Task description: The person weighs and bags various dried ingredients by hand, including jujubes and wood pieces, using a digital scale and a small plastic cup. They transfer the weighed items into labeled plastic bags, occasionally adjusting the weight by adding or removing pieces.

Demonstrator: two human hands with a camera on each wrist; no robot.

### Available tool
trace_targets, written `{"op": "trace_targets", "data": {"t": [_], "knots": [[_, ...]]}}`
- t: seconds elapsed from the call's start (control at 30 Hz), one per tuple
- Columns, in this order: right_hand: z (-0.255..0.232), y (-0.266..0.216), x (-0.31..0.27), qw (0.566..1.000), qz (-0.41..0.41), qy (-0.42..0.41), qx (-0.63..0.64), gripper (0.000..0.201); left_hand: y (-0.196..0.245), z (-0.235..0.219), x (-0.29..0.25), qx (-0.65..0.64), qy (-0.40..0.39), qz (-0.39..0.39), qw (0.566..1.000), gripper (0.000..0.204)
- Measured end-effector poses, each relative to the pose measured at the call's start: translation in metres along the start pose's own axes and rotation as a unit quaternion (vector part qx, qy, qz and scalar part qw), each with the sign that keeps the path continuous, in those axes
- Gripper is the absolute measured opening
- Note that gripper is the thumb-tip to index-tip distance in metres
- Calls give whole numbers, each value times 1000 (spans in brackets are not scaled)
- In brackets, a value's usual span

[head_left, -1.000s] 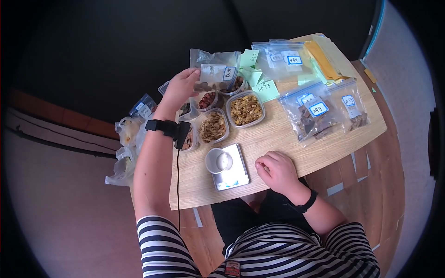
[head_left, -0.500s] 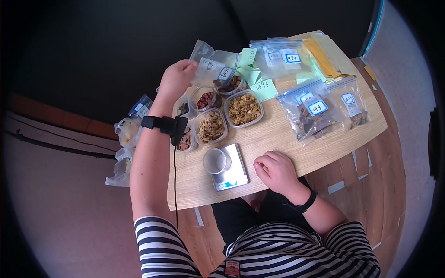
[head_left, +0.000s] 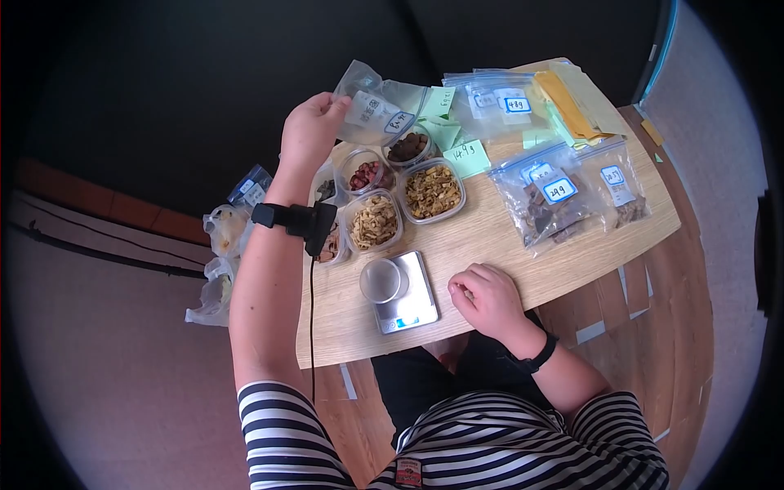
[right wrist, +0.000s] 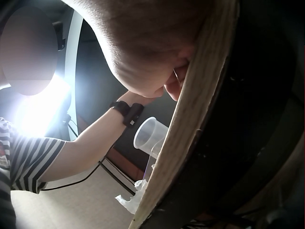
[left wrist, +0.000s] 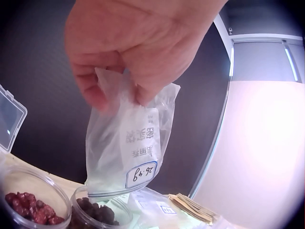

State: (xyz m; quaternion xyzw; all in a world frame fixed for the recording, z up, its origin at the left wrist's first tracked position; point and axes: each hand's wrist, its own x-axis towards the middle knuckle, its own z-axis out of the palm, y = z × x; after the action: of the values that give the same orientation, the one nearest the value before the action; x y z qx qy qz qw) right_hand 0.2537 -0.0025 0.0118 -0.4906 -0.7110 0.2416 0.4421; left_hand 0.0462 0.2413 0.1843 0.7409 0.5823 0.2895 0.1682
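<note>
My left hand (head_left: 309,135) pinches a clear zip bag (head_left: 377,110) by its bottom end. Upside down, the bag carries a "26.4g" label and hangs zip edge down over a round tub of dark brown dried pieces (left wrist: 97,211). In the left wrist view it looks emptied. Beside that tub are dark red dried fruits (head_left: 367,175) in another round tub. My right hand (head_left: 487,300) rests near the table's front edge, fingers loosely curled and nothing seen in them. To its left, a clear plastic cup (head_left: 375,281) stands on a digital scale (head_left: 422,296).
Square tubs hold tan slices (head_left: 375,222) and yellow dried pieces (head_left: 433,193). Labelled zip bags (head_left: 559,200) lie at the right, with more bags (head_left: 506,106) and brown envelopes (head_left: 572,106) behind. Green notes (head_left: 467,159) lie by the tubs. Plastic bags (head_left: 220,286) sit at the left edge.
My left hand has risen and moved slightly left, lifting and tilting the bag; the dark contents moved out, and the tub beneath now shows them more plainly. The right hand has stayed put.
</note>
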Motion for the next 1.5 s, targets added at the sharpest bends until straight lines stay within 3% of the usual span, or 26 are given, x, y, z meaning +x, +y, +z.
{"op": "trace_targets", "data": {"t": [0.2,0.3,0.37,0.4,0.47,0.63,0.8,0.83,0.93,1.03,1.1,1.17,1.23,1.3,1.37,1.5], "knots": [[1,0,0,1000,-4,7,2,9,-9,-9,-9,-20,19,-42,999,31],[0,-1,-1,1000,-1,6,-2,9,-21,-14,-25,-103,54,-82,990,33],[1,-1,-1,1000,-2,5,-4,10,-30,-21,-42,-304,70,-133,941,32],[1,-2,-1,1000,4,4,-2,10,-36,-26,-52,-304,74,-131,941,32],[2,-2,-1,1000,2,-1,0,10,-48,-36,-78,-414,52,-139,898,32],[5,-4,-1,1000,8,15,-8,11,-73,-48,-165,-488,91,-151,855,30],[7,-5,-3,999,20,11,-30,11,-100,-46,-259,-587,237,-209,746,34],[8,-5,-4,999,10,1,-30,11,-114,-42,-278,-588,250,-209,740,34],[11,-2,-5,999,20,6,-31,11,-140,-27,-331,-682,272,-215,644,38],[10,0,-5,999,51,-7,-5,10,-141,-3,-370,-714,263,-195,619,37],[12,10,-6,999,40,-12,14,11,-121,4,-383,-721,276,-191,606,38],[11,14,-6,979,122,46,156,14,-106,9,-393,-723,239,-183,622,41],[5,2,-14,981,90,39,167,14,-99,13,-402,-721,233,-181,627,44],[2,-26,-19,981,65,35,180,15,-96,15,-411,-745,162,-133,633,50],[3,-61,-25,973,21,-54,222,13,-80,14,-414,-752,152,-128,628,52],[17,-104,-23,960,-26,-126,248,19,-69,16,-421,-758,107,-113,633,57]]}}
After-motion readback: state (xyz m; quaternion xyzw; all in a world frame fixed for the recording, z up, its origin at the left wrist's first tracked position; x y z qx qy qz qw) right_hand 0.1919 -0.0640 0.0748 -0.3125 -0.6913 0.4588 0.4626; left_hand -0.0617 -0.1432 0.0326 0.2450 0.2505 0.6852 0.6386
